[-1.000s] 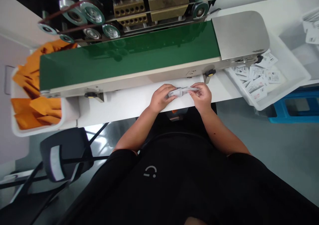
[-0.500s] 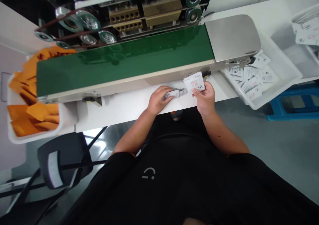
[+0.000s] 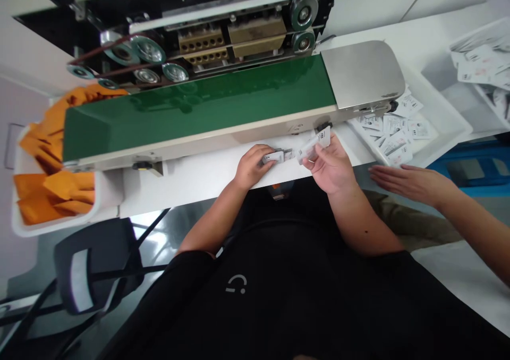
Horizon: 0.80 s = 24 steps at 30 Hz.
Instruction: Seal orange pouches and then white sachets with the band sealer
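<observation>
My left hand (image 3: 253, 167) is closed around a small stack of white printed packets (image 3: 274, 158) on the white table, at the foot of the conveyor. In my right hand (image 3: 334, 164) a single white packet (image 3: 313, 146) is pinched between thumb and fingers, tilted, with its lower end close to the stack. Part of the stack is hidden behind the left fingers. Beyond both hands runs the green conveyor belt (image 3: 207, 105) of a machine with metal rollers (image 3: 147, 49).
A white bin (image 3: 446, 136) at the right holds several loose packets (image 3: 398, 142); a co-worker's hand (image 3: 414, 182) is beside it. Farther right stands another bin of packets (image 3: 482, 65). Orange pouches (image 3: 71, 182) fill a tub at left, above a black chair (image 3: 99, 264).
My right hand has turned the packet from facing up to a slant and brought it nearer the stack. A co-worker's arm has come in from the right. The camera view has shifted slightly.
</observation>
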### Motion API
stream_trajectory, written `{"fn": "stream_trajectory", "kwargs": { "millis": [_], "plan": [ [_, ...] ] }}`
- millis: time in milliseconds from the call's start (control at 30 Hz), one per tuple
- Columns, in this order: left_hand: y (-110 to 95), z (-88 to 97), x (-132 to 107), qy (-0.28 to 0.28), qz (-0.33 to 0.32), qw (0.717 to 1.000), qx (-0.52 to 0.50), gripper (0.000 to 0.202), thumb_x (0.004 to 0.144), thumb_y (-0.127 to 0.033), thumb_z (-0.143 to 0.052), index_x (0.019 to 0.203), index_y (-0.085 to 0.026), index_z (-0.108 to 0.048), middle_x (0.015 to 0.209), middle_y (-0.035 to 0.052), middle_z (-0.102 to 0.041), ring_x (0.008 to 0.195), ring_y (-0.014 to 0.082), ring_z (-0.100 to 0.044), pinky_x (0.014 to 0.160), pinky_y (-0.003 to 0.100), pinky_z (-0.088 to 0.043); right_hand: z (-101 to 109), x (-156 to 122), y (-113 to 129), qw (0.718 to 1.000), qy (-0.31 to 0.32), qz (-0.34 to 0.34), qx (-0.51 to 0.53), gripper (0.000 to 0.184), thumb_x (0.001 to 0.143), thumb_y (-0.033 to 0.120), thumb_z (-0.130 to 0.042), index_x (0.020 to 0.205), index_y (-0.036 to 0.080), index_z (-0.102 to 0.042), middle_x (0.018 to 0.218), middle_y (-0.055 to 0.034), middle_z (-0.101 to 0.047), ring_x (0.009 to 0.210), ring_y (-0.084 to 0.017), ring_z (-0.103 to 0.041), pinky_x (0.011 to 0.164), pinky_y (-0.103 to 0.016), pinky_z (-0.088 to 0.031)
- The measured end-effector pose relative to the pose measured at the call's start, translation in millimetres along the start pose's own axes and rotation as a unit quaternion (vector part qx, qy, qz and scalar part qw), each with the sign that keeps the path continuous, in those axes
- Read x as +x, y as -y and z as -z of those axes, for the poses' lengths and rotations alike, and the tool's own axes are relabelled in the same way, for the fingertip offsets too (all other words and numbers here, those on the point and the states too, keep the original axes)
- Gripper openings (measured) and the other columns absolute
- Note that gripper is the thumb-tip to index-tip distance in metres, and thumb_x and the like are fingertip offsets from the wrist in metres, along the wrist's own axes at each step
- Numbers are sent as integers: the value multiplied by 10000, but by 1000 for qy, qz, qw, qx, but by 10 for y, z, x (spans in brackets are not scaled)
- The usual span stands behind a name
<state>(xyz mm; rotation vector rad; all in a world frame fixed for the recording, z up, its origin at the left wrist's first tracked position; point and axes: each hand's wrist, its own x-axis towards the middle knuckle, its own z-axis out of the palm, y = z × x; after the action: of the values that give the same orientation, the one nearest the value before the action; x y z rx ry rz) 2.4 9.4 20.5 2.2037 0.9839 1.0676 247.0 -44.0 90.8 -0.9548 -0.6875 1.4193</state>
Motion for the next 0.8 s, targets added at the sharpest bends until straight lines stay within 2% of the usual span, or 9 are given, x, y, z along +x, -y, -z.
{"fn": "stream_trajectory", "kwargs": {
  "millis": [67, 133, 200, 300, 367, 467, 533, 667, 800],
  "plan": [
    [10, 1, 0, 4, 0, 1000, 2, 365, 961, -477, -703, 1207, -207, -712, 1174, 125, -748, 1102, 238, -718, 992, 413, -599, -33, 51, 127, 999, 29, 3, -16, 530, 753, 343, -929, 1126, 273, -559, 934, 46, -711, 736, -100, -704, 608, -201, -617],
    [22, 2, -1, 5, 1, 1000, 6, 372, 958, -485, -703, 1208, -210, -709, 1175, 125, -748, 1102, 240, -719, 996, 417, -598, -52, 168, 289, 998, 42, 16, -34, 531, 726, 322, -945, 1119, 247, -596, 896, 35, -719, 666, -91, -684, 496, -162, -542],
    [32, 1, -3, 6, 2, 1000, 9, 375, 961, -489, -698, 1210, -209, -707, 1177, 125, -746, 1104, 240, -718, 999, 417, -597, -68, 342, 477, 998, 35, 33, -46, 461, 787, 338, -898, 1128, 227, -609, 858, 38, -721, 599, -76, -664, 425, -133, -442],
    [39, -3, -7, 5, 1, 1000, 8, 374, 964, -487, -695, 1206, -203, -708, 1187, 129, -744, 1108, 239, -717, 1004, 417, -596, -115, 655, 775, 996, 15, 34, -81, 240, 984, 321, -677, 1174, 207, -584, 784, 77, -694, 536, -24, -645, 468, -96, -347],
    [41, -8, -12, 2, -2, 1000, 5, 368, 962, -476, -700, 1207, -201, -709, 1192, 129, -742, 1111, 238, -716, 1005, 413, -594, -167, 860, 961, 994, 2, 23, -107, 208, 1012, 285, -639, 1199, 219, -577, 763, 81, -682, 521, -31, -639, 488, -107, -384],
    [49, -17, -21, -3, -7, 1000, 0, 348, 961, -447, -711, 1209, -204, -711, 1188, 124, -741, 1112, 233, -716, 1006, 402, -591, -249, 1132, 1183, 991, -19, 13, -128, 369, 900, 168, -782, 1219, 237, -610, 872, 17, -731, 647, -111, -684, 531, -195, -541],
    [58, -20, -27, -4, -10, 1000, -3, 337, 959, -427, -719, 1212, -205, -711, 1188, 123, -740, 1110, 231, -717, 1008, 396, -590, -287, 1291, 1272, 987, -51, 0, -151, 390, 887, 45, -754, 1222, 202, -630, 938, -24, -748, 747, -117, -684, 637, -229, -589],
    [73, -17, -33, -3, -14, 1000, -7, 329, 959, -415, -721, 1215, -209, -711, 1190, 124, -744, 1109, 231, -720, 1002, 394, -593, -318, 1531, 1316, 970, -138, -21, -201, 286, 983, -38, -598, 1217, 127, -597, 834, -18, -721, 699, -63, -615, 746, -242, -567],
    [79, -17, -29, -4, -20, 1000, -11, 321, 958, -408, -722, 1206, -204, -715, 1180, 130, -749, 1110, 236, -722, 993, 401, -598, -326, 1633, 1271, 963, -159, -16, -217, 159, 1021, 21, -587, 1101, 153, -547, 839, -11, -712, 644, -59, -618, 709, -228, -560]
  ]
}}
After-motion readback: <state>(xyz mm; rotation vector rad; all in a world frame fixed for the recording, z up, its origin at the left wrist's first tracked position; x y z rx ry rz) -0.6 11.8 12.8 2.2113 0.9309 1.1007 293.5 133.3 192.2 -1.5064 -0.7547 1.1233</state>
